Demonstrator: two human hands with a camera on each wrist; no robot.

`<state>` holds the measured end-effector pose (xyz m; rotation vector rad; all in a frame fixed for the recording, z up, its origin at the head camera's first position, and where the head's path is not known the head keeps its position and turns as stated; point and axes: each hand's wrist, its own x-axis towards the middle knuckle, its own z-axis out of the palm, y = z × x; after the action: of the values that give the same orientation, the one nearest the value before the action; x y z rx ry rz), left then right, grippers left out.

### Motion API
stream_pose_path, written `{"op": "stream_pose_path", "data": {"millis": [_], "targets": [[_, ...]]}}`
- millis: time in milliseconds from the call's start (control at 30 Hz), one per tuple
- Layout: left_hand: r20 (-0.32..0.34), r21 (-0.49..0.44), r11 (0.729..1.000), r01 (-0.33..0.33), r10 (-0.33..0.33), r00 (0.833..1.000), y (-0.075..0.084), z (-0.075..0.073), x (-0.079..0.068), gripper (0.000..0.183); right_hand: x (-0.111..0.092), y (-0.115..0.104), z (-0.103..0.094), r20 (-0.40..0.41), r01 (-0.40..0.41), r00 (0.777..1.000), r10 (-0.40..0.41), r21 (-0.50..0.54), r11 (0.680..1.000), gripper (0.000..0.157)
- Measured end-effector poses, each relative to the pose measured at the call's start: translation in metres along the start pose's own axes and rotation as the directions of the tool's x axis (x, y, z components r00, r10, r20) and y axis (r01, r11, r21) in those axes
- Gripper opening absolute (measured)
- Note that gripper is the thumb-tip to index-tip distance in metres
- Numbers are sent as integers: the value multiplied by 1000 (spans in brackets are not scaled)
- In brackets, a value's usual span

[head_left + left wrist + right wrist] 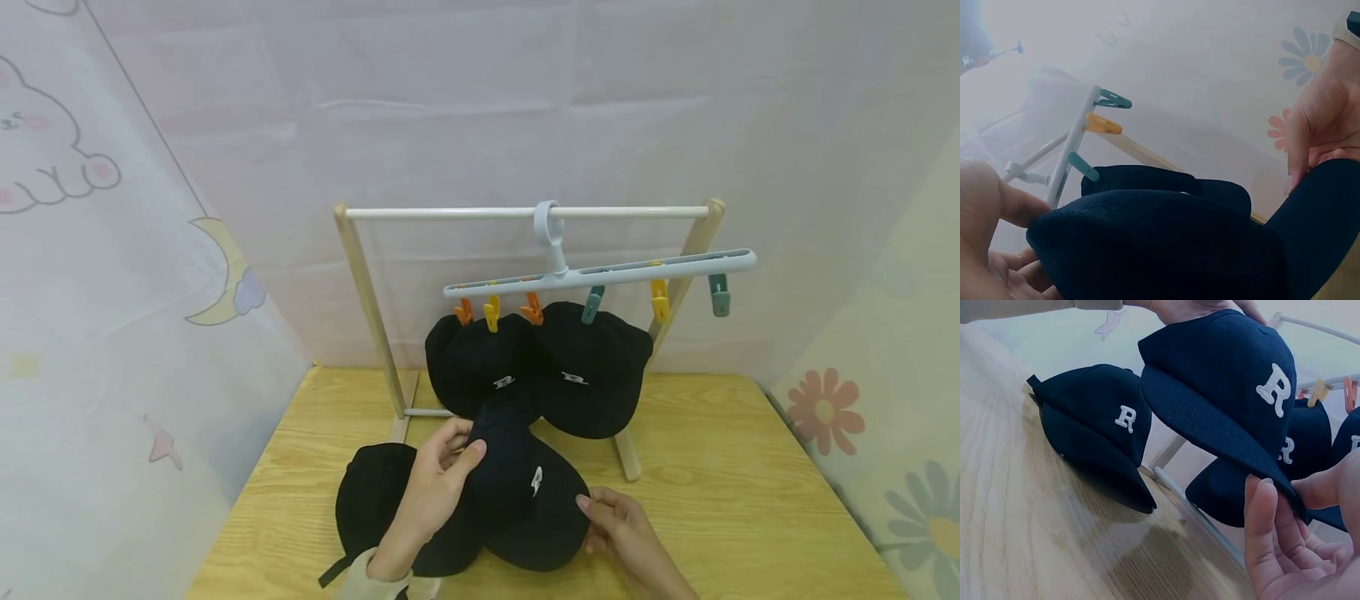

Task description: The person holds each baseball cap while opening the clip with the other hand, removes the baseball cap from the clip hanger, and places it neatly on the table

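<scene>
Both hands hold a dark baseball cap (510,483) with a white R, raised above the table. My left hand (435,483) grips the crown side of it, thumb on top. On the brim's edge, my right hand (626,529) pinches with thumb and fingers, plain in the right wrist view. A second dark cap (1100,419) rests on the table at the left, partly behind my left hand. Two more caps, a left one (472,358) and a right one (592,367), hang from clips on the pale hanger (630,273).
A rack with a white top bar (450,214) and wooden legs stands at the back of the wooden table (712,467). At the hanger's right end hang a yellow clip (659,300) and a green clip (720,296), holding nothing. Patterned cloth surrounds the table.
</scene>
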<state>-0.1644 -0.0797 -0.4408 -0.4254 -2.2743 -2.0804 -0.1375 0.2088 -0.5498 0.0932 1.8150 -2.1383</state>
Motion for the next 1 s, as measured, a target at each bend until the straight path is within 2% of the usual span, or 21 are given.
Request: {"op": "stream_pose_path", "data": {"millis": [133,233,333,567,700,1000], "targets": [[7,-16,1000,9,-9,1000,-1,-5,-1,14,1,-3,1,-6,-7,1000,7,-21,1000,16],[36,-37,999,13,-12,999,-2,-8,-2,17,2,-5,1,3,-9,1000,9,-40,999,17],[49,-20,1000,24,-23,999,-4,-13,-4,17,3,-5,2,16,1,1000,0,-52,999,17],[-3,25,999,47,-47,999,-7,-26,-10,16,13,-5,10,43,65,997,-62,-79,995,18],[-25,21,998,64,-64,998,-6,-33,-11,17,19,-7,14,40,72,997,-68,-89,993,20],[-52,44,993,112,-109,993,-4,-47,-13,19,29,-4,23,110,102,989,-95,-64,993,15]]}}
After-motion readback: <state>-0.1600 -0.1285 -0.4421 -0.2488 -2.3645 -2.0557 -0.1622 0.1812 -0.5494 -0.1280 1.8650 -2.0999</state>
